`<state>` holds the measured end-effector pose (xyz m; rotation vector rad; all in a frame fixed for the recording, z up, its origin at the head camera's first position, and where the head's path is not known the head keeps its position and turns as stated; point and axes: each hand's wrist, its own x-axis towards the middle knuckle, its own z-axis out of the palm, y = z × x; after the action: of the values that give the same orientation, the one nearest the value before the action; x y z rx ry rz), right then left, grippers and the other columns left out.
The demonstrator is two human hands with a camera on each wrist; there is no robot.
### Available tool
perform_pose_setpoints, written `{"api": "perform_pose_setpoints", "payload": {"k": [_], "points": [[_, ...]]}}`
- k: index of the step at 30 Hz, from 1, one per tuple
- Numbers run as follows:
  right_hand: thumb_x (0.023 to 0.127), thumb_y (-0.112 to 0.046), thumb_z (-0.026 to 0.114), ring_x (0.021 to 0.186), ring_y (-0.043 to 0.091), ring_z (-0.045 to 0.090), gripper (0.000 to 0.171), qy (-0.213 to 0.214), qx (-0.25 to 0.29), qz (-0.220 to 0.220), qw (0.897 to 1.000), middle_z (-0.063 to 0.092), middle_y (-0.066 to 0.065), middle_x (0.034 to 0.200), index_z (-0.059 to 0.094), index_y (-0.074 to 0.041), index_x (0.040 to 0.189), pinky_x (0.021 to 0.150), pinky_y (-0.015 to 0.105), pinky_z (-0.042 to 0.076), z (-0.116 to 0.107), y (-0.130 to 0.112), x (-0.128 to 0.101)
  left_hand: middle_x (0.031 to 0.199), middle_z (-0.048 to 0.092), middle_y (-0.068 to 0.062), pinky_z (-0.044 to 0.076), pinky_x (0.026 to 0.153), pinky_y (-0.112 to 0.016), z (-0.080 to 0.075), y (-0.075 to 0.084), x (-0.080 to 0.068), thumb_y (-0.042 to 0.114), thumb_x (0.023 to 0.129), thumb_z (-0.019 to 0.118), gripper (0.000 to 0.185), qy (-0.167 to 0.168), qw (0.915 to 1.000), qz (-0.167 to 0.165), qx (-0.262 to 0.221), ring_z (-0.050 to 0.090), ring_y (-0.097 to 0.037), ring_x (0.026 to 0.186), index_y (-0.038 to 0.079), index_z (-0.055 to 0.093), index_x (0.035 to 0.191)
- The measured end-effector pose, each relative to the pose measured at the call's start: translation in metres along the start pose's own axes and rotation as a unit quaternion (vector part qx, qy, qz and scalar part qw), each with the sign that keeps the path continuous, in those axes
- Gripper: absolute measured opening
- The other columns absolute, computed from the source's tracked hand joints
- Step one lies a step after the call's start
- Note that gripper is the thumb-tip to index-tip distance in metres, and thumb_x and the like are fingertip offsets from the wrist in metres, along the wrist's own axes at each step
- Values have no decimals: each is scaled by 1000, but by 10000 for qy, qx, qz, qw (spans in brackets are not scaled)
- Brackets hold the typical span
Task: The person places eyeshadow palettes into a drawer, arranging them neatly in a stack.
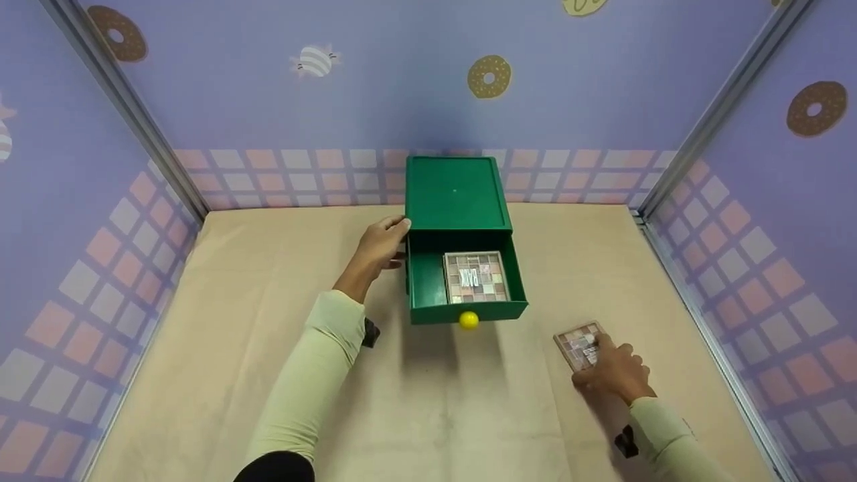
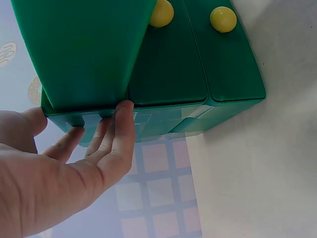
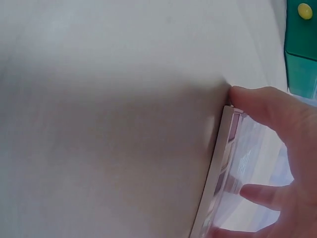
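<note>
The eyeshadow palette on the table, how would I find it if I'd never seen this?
Start at the green drawer box. Go toward its front right, to the right hand. The eyeshadow palette lies there on the beige table, unlike its twin inside the open drawer.

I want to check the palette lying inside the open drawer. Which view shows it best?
The head view: the palette lies flat in the open green drawer, its whole checkered face visible. The left wrist view shows only the cabinet's outside and the left hand; the right wrist view shows a different palette.
</note>
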<state>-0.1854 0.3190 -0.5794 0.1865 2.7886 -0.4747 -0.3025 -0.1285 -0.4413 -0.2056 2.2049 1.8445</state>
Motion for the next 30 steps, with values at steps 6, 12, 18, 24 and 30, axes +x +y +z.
{"api": "perform_pose_setpoints", "payload": {"k": [6,12,18,24,30], "points": [[73,-53,86,81,39,57,104,91,15,-91,9999,53,33,109,39,-1,151,68,54,48,-4,2,3,146,55,-12,55,99,-47,0,1,0,43,108,48,52,33,10000,-10,-13,68,-32,110,24,44,156],[73,-55,85,85,39,57,106,212,151,-134,9996,53,33,112,38,-1,151,66,51,48,-11,-2,5,146,55,-11,56,96,-46,0,1,0,43,108,47,53,-10,10000,-20,-15,67,-33,111,23,42,157],[77,-54,82,89,43,58,104,237,249,-261,9991,50,38,119,34,-3,155,68,53,49,-29,-12,7,148,53,-13,51,105,-54,0,0,1,42,108,47,54,-14,9999,-44,-163,66,-36,115,23,41,157],[76,-51,84,90,39,58,102,435,364,-592,9966,51,37,125,36,-8,156,66,46,48,-49,-27,10,150,52,-12,51,104,-54,0,-1,1,43,108,48,53,2,9999,-39,-124,65,-35,116,23,42,157],[75,-52,83,96,39,55,103,595,421,-957,9927,48,37,131,37,-7,156,73,46,47,-70,-45,11,150,51,-11,54,101,-50,1,-1,2,45,107,47,53,-20,10000,-13,-31,65,-35,115,24,43,156]]}}
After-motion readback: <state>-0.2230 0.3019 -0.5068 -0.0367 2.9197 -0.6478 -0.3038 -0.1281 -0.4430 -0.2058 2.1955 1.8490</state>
